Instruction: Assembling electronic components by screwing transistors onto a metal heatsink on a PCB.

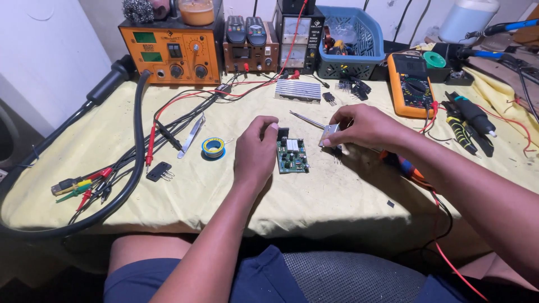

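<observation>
Two hands at work on the yellow-covered desk (337, 196): left hand (255, 151) pinches the green circuit board (292, 156) at its edge, steadying it; right hand (359, 126) grips a small metal component (329, 134) just beside it.

One circuit board (292, 156), one multimeter (410, 84), two remotes (246, 30).

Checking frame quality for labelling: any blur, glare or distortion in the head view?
Head view: light is even and soft, hands cast faint shadows on the yellow cloth; green circuit board between left hand and right hand is sharp; no strong glare; wide-angle bending shows at the edges; under the table is dark.
</observation>
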